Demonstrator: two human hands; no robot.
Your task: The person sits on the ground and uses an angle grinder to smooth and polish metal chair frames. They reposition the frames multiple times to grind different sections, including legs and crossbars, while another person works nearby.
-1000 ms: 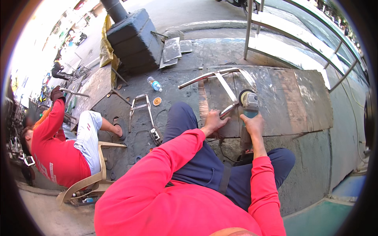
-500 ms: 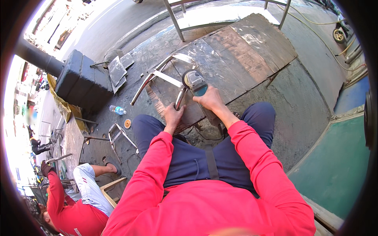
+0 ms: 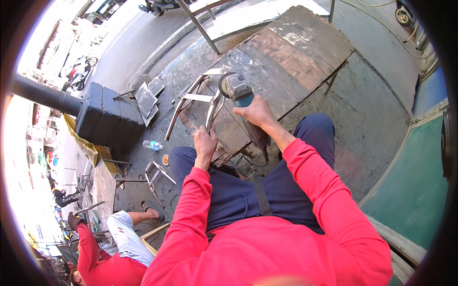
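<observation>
My left hand (image 3: 205, 144) is closed round the near end of a bent metal tube frame (image 3: 198, 97), which has a flat crossbar between its legs. The frame leans over a worn wooden board (image 3: 286, 62). In my right hand (image 3: 258, 113) is an angle grinder (image 3: 238, 89), gripped round its teal body, with the thumb along the side. The grinder's round disc is held just beyond the crossbar's right end; whether it touches the metal I cannot tell. The rear of the grinder hangs down toward my knees.
A black block with a pipe (image 3: 112, 112) stands at the left, near a plastic bottle (image 3: 152, 145) and a loose disc (image 3: 165, 159). Another metal frame (image 3: 155, 178) lies on the ground. A co-worker (image 3: 114, 269) sits lower left. A metal stand (image 3: 200, 28) rises beyond the board.
The grinder has come up from the crossbar's end, where its disc was close against the metal. My left hand and the frame have shifted slightly left. The whole view has turned a little.
</observation>
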